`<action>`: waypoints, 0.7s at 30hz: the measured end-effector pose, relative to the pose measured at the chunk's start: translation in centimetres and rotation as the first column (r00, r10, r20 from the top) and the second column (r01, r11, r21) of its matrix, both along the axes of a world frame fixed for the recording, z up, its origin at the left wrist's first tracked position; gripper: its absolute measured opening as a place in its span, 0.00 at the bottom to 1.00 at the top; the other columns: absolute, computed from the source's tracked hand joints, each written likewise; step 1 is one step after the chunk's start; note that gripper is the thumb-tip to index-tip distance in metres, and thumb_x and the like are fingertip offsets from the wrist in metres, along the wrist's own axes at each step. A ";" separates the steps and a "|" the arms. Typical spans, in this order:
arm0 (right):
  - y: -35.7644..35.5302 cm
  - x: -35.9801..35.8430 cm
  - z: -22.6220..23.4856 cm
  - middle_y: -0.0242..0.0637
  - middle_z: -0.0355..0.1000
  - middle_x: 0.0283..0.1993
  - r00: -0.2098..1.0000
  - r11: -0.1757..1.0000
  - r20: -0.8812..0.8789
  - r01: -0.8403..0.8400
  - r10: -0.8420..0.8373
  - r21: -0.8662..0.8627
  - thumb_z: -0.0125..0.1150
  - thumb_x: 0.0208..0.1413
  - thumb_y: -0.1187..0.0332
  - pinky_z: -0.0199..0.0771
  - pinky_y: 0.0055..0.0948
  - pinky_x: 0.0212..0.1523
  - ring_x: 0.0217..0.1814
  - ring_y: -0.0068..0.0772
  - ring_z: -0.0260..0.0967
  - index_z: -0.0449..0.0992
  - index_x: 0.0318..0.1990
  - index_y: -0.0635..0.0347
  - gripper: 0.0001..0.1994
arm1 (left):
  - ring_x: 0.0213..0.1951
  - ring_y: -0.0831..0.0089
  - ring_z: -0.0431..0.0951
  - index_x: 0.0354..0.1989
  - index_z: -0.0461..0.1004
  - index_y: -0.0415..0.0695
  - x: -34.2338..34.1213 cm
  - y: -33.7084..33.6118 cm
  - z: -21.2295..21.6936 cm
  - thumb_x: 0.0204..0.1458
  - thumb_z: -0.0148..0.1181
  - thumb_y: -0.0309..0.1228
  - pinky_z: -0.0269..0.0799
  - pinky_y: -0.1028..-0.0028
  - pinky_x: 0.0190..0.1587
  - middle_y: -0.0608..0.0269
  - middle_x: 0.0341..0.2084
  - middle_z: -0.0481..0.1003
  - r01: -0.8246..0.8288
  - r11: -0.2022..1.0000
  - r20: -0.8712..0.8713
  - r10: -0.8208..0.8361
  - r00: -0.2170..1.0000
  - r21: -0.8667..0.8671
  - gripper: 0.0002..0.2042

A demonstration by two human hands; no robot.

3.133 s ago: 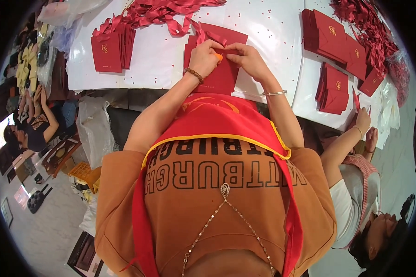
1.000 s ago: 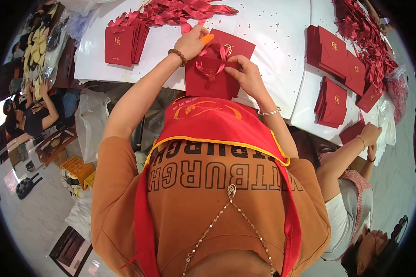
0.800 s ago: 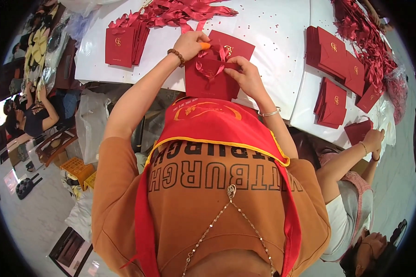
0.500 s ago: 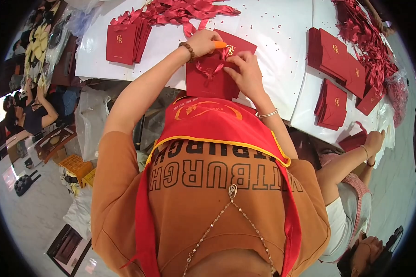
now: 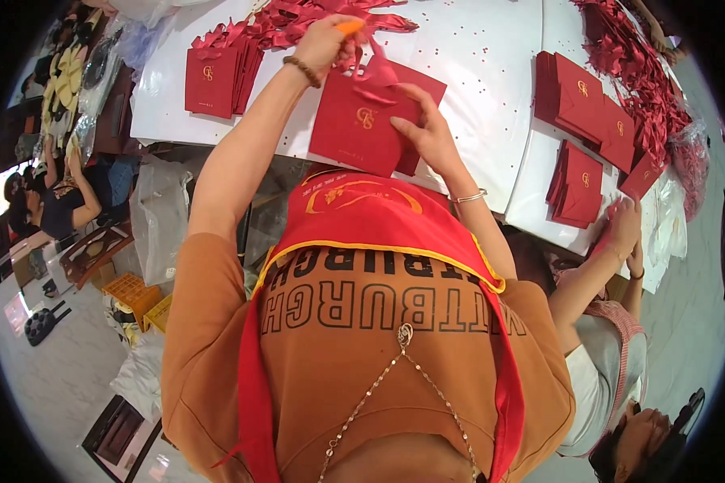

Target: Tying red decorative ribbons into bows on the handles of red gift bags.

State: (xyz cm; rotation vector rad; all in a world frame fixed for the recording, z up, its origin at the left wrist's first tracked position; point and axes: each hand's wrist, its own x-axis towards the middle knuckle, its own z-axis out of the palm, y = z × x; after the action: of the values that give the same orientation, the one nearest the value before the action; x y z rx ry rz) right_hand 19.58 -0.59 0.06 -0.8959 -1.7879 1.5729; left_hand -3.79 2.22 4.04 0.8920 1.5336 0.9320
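Note:
A red paper gift bag (image 5: 350,133) with a gold emblem lies at the near table edge, just above my red apron. Its red satin ribbon (image 5: 376,72) is drawn up from the bag's top. My left hand (image 5: 330,47) pinches the ribbon beyond the bag's top left corner; an orange cover sits on one fingertip. My right hand (image 5: 424,127) is closed at the bag's right side, thumb in front and fingers at the upper edge. Another red bag (image 5: 427,79) shows partly behind the first.
Red bags (image 5: 209,80) stand upright at the left, beside a heap of red ribbons (image 5: 298,22). More bags (image 5: 580,97) and ribbons (image 5: 640,88) lie at the right, where a co-worker's hand (image 5: 623,228) holds something red. Small red dots are scattered over the white table (image 5: 479,105).
My left hand has moved up and left, drawing the ribbon with it. The front bag has shifted left and its emblem now shows. My right hand has moved slightly toward me.

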 end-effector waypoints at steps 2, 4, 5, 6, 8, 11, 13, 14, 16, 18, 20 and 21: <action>0.0 -0.1 0.5 0.36 0.67 0.47 0.980 0.983 -0.174 0.069 -0.100 -0.172 0.58 0.47 0.75 0.67 0.21 0.38 0.39 0.23 0.66 0.61 0.53 0.58 0.23 | 0.29 0.80 0.72 0.51 0.63 0.42 0.3 -1.6 0.9 0.52 0.49 0.30 0.64 0.83 0.25 0.60 0.39 0.69 -0.325 0.925 0.250 0.273 0.929 0.198 0.17; 0.0 -0.3 1.0 0.37 0.66 0.48 0.918 0.931 -0.323 0.109 -0.229 -0.349 0.59 0.47 0.75 0.68 0.20 0.40 0.41 0.24 0.67 0.61 0.53 0.61 0.24 | 0.36 0.79 0.72 0.55 0.58 0.43 0.6 -3.6 1.5 0.53 0.50 0.32 0.68 0.80 0.33 0.57 0.48 0.64 -0.244 0.960 0.061 0.237 0.970 0.135 0.21; 0.1 -0.5 1.3 0.38 0.66 0.46 0.928 0.920 -0.292 0.110 -0.230 -0.375 0.60 0.47 0.75 0.68 0.20 0.40 0.41 0.25 0.67 0.61 0.52 0.63 0.23 | 0.37 0.78 0.73 0.54 0.59 0.42 0.8 -5.0 0.1 0.52 0.51 0.32 0.69 0.79 0.35 0.58 0.47 0.66 -0.148 0.982 -0.040 0.154 0.987 0.115 0.21; 0.3 -0.6 1.5 0.39 0.67 0.44 0.937 0.908 -0.261 0.115 -0.234 -0.402 0.60 0.47 0.75 0.69 0.20 0.40 0.41 0.26 0.67 0.61 0.51 0.65 0.22 | 0.38 0.78 0.73 0.53 0.61 0.41 1.0 -6.0 -1.2 0.52 0.53 0.32 0.70 0.79 0.37 0.59 0.46 0.67 -0.051 0.995 -0.138 0.062 0.988 0.082 0.20; 0.4 -1.0 2.1 0.38 0.68 0.42 0.942 0.904 -0.216 0.155 -0.256 -0.398 0.61 0.47 0.74 0.69 0.20 0.39 0.40 0.25 0.67 0.63 0.49 0.64 0.21 | 0.32 0.77 0.74 0.47 0.67 0.38 2.1 -7.6 -2.2 0.50 0.56 0.31 0.71 0.79 0.34 0.60 0.35 0.73 -0.070 0.995 0.155 0.058 0.986 0.077 0.17; 0.9 -1.5 0.0 0.34 0.68 0.34 0.922 0.896 -0.166 0.277 -0.349 -0.346 0.61 0.47 0.74 0.67 0.18 0.34 0.34 0.19 0.65 0.67 0.40 0.62 0.13 | 0.33 0.77 0.74 0.44 0.69 0.37 3.2 -8.4 -1.0 0.48 0.57 0.29 0.70 0.79 0.36 0.61 0.32 0.75 -0.040 0.994 0.065 0.034 0.997 0.098 0.15; 0.5 -2.6 0.9 0.32 0.67 0.32 0.898 0.856 -0.226 0.245 -0.377 -0.454 0.60 0.48 0.74 0.65 0.16 0.32 0.32 0.17 0.64 0.67 0.37 0.61 0.10 | 0.37 0.77 0.73 0.46 0.67 0.37 2.8 -9.2 -2.4 0.47 0.59 0.27 0.70 0.77 0.38 0.61 0.35 0.73 -0.110 0.985 0.055 0.104 0.993 0.134 0.18; 0.6 -3.2 0.7 0.32 0.67 0.32 0.898 0.858 -0.236 0.235 -0.371 -0.456 0.60 0.48 0.74 0.65 0.16 0.32 0.32 0.17 0.64 0.67 0.37 0.61 0.10 | 0.38 0.77 0.72 0.47 0.66 0.36 2.7 -9.5 -2.3 0.46 0.60 0.26 0.70 0.77 0.39 0.61 0.37 0.73 -0.152 0.976 0.074 0.142 0.987 0.154 0.19; 0.8 -4.5 0.3 0.32 0.67 0.32 0.909 0.884 -0.240 0.224 -0.341 -0.410 0.59 0.50 0.72 0.65 0.16 0.32 0.33 0.18 0.64 0.65 0.41 0.61 0.12 | 0.40 0.76 0.72 0.48 0.64 0.36 1.5 -10.7 -1.6 0.44 0.61 0.25 0.70 0.76 0.40 0.60 0.39 0.72 -0.158 0.972 0.098 0.143 0.985 0.172 0.21; 0.4 -6.5 1.1 0.32 0.67 0.33 0.913 0.891 -0.267 0.180 -0.309 -0.416 0.57 0.52 0.70 0.65 0.17 0.33 0.33 0.18 0.64 0.64 0.43 0.61 0.13 | 0.41 0.75 0.71 0.48 0.63 0.35 -0.5 -11.6 -1.0 0.43 0.62 0.25 0.69 0.76 0.42 0.59 0.41 0.71 -0.162 0.969 0.130 0.139 0.982 0.188 0.23; -0.3 -8.4 2.0 0.36 0.67 0.38 0.937 0.898 -0.246 0.127 -0.248 -0.421 0.53 0.55 0.63 0.66 0.20 0.34 0.34 0.21 0.65 0.60 0.48 0.61 0.17 | 0.43 0.73 0.71 0.49 0.62 0.33 -4.1 -12.8 -0.5 0.41 0.63 0.23 0.69 0.76 0.44 0.58 0.43 0.70 -0.158 0.955 0.084 0.141 0.986 0.253 0.24; -0.6 -9.4 2.4 0.37 0.66 0.39 0.932 0.871 -0.280 0.069 -0.230 -0.486 0.51 0.56 0.62 0.67 0.21 0.34 0.34 0.22 0.65 0.60 0.48 0.61 0.17 | 0.43 0.73 0.71 0.49 0.62 0.34 -6.7 -13.6 -1.3 0.41 0.63 0.22 0.69 0.76 0.44 0.58 0.42 0.70 -0.264 0.916 -0.017 0.283 0.959 0.303 0.25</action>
State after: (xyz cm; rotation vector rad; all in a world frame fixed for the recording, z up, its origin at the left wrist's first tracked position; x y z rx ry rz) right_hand 10.15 -1.16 2.41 -0.8921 -1.0892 1.9560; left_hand -10.53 -11.41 2.77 0.9368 1.6236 1.3791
